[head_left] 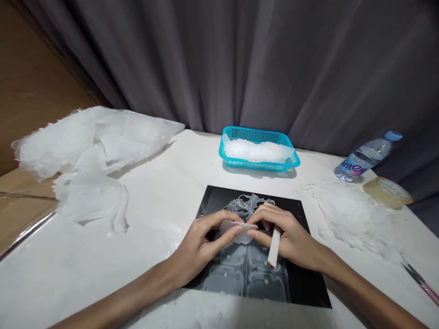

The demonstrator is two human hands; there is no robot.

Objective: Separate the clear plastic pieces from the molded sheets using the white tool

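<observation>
My left hand (212, 242) pinches the left side of a small, rounded, translucent white piece (245, 237) that looks soft and rubbery. The right side of that piece is between the thumb and fingertips of my right hand (279, 226). A flat white stick (274, 249) with a reddish lower end is tucked in my right hand as well, pointing down towards me. Both hands are over a black sheet (308, 278) bearing a clear, patterned, moulded outline (247, 272) with rounded panels. My fingers cover part of this pattern.
Behind the sheet, a turquoise basket (224, 157) contains white translucent pieces. A large heap of translucent sheets (99, 141) lies left. At right are white scraps (353, 219), a water bottle (366, 157), a tape roll (387, 192) and scissors (420, 278). A grey curtain (219, 59) hangs behind.
</observation>
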